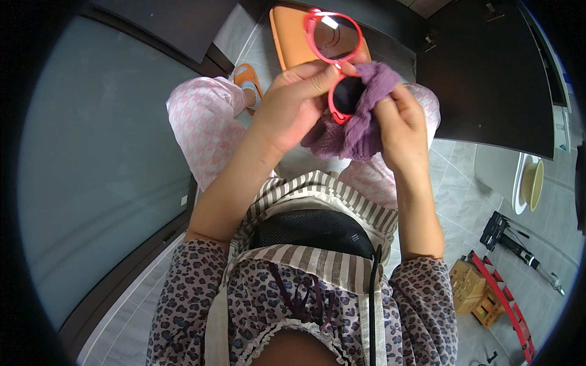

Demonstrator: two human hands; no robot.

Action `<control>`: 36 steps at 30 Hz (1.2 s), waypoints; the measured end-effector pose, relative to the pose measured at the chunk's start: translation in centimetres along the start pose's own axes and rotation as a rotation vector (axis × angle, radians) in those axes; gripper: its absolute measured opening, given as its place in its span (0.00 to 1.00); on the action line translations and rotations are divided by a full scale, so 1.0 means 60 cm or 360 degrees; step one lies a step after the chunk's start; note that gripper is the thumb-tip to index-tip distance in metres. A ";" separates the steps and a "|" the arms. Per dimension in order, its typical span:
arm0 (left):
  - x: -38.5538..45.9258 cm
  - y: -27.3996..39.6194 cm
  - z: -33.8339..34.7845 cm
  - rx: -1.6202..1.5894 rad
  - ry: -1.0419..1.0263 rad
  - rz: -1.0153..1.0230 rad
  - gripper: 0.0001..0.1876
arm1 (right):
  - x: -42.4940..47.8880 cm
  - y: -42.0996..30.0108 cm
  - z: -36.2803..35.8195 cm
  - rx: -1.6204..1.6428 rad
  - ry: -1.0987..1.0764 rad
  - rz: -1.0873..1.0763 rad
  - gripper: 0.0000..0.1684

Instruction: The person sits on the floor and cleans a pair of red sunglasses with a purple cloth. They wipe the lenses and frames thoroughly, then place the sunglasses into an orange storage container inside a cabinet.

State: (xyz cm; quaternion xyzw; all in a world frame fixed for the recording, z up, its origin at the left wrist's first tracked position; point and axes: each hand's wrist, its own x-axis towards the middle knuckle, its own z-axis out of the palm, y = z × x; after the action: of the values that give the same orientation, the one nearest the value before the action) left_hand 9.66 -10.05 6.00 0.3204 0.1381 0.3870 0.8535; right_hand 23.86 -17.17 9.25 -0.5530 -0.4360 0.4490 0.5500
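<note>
Red-framed round sunglasses (335,59) with dark lenses are held up in front of me, one lens above the other. My left hand (304,98) pinches the frame near its bridge between thumb and fingers. In my right hand (403,123) a purple fuzzy cloth (366,114) is gripped; it drapes over the right edge of the lower lens and hangs below it. Some fingertips show behind the upper lens, and the cloth hides part of the fingers of my right hand.
Beyond the sunglasses lies an orange padded surface (293,41). Dark cabinet panels (485,82) stand at the right, a frosted glass panel (105,137) at the left. An orange slipper (247,75) is on a foot. Lower right are a stick vacuum cleaner (512,242) and cardboard boxes (467,281).
</note>
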 end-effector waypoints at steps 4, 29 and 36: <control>-0.002 0.022 0.002 -0.0072 -0.0048 0.0263 0.13 | 0.012 0.004 -0.024 0.0524 0.0455 -0.0016 0.13; -0.009 0.022 0.044 -0.0078 -0.0214 0.0644 0.10 | -0.041 -0.044 0.084 0.1538 0.0043 0.0327 0.21; 0.001 0.026 0.037 0.0716 -0.0231 0.1198 0.06 | -0.040 -0.059 0.075 0.1911 -0.0128 0.0520 0.18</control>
State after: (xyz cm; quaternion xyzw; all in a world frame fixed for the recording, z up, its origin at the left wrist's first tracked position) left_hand 9.90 -10.23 8.70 0.5524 0.0324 0.6076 0.5698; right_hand 19.00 -18.51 12.84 -0.1894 -0.0378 0.7146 0.6723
